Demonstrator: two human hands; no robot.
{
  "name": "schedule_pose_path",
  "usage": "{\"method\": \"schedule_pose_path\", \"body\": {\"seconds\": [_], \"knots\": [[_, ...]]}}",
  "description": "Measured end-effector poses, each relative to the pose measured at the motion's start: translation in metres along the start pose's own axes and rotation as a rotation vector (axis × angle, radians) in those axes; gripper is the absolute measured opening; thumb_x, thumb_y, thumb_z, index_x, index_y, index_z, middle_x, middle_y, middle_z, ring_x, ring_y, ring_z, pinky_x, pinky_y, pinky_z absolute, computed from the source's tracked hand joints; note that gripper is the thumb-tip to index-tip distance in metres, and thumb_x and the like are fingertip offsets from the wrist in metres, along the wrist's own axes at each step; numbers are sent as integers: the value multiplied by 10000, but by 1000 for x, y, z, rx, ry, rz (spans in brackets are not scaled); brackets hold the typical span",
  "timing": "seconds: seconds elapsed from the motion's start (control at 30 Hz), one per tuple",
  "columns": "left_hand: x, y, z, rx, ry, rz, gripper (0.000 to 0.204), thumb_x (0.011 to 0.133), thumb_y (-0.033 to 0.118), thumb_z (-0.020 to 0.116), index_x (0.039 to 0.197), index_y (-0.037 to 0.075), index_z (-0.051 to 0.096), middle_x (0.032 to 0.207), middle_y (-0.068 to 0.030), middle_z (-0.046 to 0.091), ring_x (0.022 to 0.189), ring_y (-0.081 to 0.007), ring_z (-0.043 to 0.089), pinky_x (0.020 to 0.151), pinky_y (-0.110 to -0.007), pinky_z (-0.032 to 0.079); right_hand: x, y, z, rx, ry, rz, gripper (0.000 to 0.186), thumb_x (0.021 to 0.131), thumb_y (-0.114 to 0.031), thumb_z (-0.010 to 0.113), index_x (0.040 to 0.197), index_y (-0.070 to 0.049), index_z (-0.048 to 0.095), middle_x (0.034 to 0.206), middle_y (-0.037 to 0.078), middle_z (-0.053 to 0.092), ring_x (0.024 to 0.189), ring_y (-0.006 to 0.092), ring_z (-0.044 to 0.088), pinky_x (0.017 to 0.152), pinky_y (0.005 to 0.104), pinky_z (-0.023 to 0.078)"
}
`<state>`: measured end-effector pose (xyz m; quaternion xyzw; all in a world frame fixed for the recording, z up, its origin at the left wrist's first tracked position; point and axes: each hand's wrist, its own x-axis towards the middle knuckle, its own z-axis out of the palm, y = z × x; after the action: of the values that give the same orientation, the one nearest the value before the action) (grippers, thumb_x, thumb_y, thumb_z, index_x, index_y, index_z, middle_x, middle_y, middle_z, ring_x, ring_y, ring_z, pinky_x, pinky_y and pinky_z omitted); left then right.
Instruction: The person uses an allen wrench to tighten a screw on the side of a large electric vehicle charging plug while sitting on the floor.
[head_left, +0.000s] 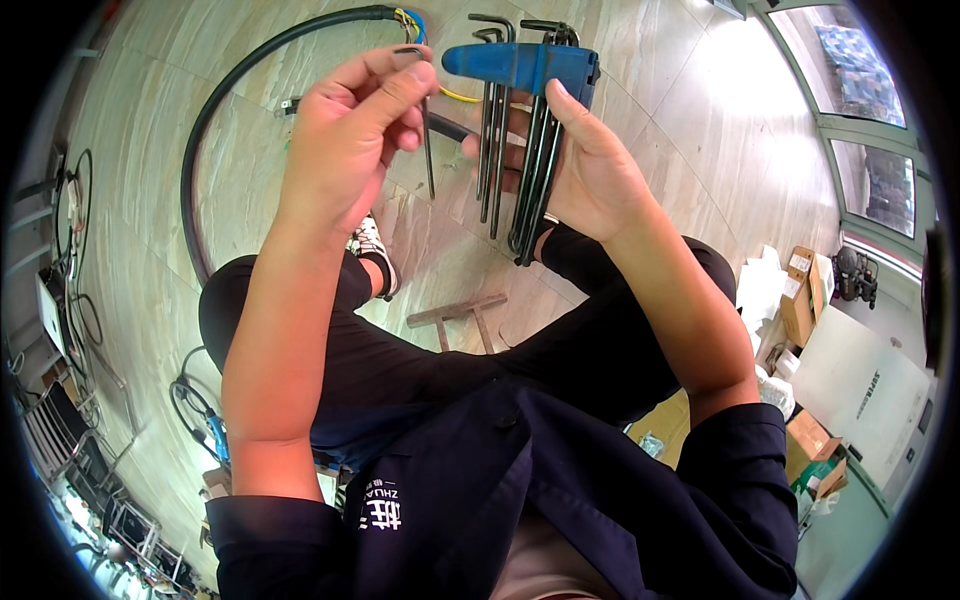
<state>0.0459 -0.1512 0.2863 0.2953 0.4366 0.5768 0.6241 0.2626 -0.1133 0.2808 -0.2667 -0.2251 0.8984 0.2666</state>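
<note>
Between thumb and fingers, my left hand [365, 125] pinches a single dark hex key [429, 150], its short bent end at the top and its long shank hanging down. My right hand [590, 165] grips a hex key set [525, 68] with a blue plastic holder. Several long black hex keys hang down from that holder, their bent ends sticking up above it. The single key is apart from the holder, a little to its left. Some right-hand fingers are partly hidden behind the hanging keys.
A thick black cable [195, 165] curves over the tiled floor, with coloured wires [412, 25] bared at its end. A wooden stool part [458, 310] shows between my legs. Cardboard boxes [800, 300] stand at the right, beside a white cabinet [860, 385]. More cables [75, 215] hang at the left.
</note>
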Motion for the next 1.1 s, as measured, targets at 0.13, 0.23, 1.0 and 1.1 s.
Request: {"method": "schedule_pose_path", "body": {"seconds": [0.13, 0.23, 1.0, 1.1], "knots": [[1, 9, -1, 58, -5, 27, 213, 951, 128, 618, 1115, -7, 630, 808, -6, 610, 674, -66, 533, 593, -220, 433, -2, 2, 2, -94, 38, -17, 475, 1020, -373, 478, 1306, 4, 520, 1199, 153, 637, 1077, 298, 644, 896, 407, 498], [-3, 12, 4, 124, -49, -14, 189, 969, 128, 581, 1105, 5, 629, 773, 11, 561, 653, -58, 499, 561, -212, 397, -6, 4, 6, -116, 80, -47, 437, 1010, -322, 519, 1296, 7, 524, 1176, 166, 644, 1052, 310, 653, 882, 419, 506], [-7, 24, -1, 274, 27, -66, 188, 936, 199, 653, 999, 24, 627, 723, 54, 458, 553, -20, 337, 461, -209, 234, -6, 8, 3, -295, 46, -52, 387, 1027, -294, 486, 1294, -18, 537, 1221, 168, 621, 1065, 324, 651, 870, 445, 536], [0, 51, -35, 82, 124, 35, 258, 984, 221, 573, 1083, -16, 600, 801, 22, 491, 608, -45, 368, 493, -216, 269, 0, 9, -5, -352, 83, -48, 387, 1026, -300, 487, 1278, -15, 555, 1204, 156, 634, 1065, 311, 649, 891, 438, 517]]}}
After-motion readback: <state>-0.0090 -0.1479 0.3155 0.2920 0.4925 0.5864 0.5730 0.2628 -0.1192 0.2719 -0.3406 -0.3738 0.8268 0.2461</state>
